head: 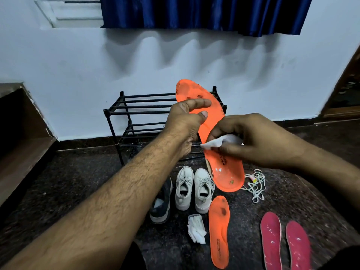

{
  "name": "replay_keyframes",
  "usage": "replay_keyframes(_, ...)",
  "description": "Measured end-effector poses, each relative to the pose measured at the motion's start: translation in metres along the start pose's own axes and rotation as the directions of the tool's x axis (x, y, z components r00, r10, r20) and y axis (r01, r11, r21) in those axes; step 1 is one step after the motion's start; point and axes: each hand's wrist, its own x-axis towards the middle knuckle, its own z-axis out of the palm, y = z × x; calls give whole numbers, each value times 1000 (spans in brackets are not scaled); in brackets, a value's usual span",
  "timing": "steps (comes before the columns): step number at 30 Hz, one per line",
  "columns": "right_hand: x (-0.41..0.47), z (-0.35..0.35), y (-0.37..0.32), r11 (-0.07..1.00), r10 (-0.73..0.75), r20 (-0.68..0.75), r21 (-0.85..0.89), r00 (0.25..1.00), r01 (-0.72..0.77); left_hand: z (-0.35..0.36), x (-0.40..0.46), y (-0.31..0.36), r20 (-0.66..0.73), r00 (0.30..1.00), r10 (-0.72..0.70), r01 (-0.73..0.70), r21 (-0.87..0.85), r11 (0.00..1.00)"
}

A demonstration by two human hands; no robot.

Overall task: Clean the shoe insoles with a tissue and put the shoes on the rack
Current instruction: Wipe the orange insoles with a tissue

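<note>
Holding one orange insole (pixel 196 94), second orange insole (pixel 219 230), two red insoles (pixel 284 242), three shoes (pixel 192 189)

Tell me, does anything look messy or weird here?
Yes. The orange foam insole held up has dark smudges near its toe end. A tangled pale shoelace lies loose on the dark floor, and the black metal shoe rack holds no shoes yet.
</note>
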Motion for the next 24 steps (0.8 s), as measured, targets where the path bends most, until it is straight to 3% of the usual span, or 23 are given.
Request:
replay_keyframes(2,1,-3,9,997,64,-69,-49,996,-67,0,-1,1,12,1000,-8,8,-20,1000)
replay_keyframes(5,3,-14,25,968,178,-288,-121,941,-220,2,-3,0,46,999,3,-4,4,1000)
replay_keyframes(8,2,-19,21,977,147,-402,-82,904,-195,6,-7,1,136,991,0,-3,20,1000)
replay_keyframes(10,2,-15,12,993,118,-302,7,946,-121,9,-8,2,176,984,-5,-1,34,999)
replay_keyframes(13,4,-6,15,991,119,-122,-49,985,-126,11,-6,0,209,977,-40,27,66,997)
replay_keyframes(16,6,-12,39,944,241,-304,-148,922,-295,10,-7,-1,268,962,-54,25,112,993)
replay_keyframes(19,4,-25,53,904,250,-504,-185,827,-386,8,-8,-3,336,941,-32,-14,134,991)
replay_keyframes(21,2,-24,45,957,203,-459,-94,865,-275,8,-9,-5,374,927,-22,-42,162,986)
replay_keyframes(24,5,-10,26,988,146,-158,68,977,-137,10,-7,-9,393,920,5,-94,209,973)
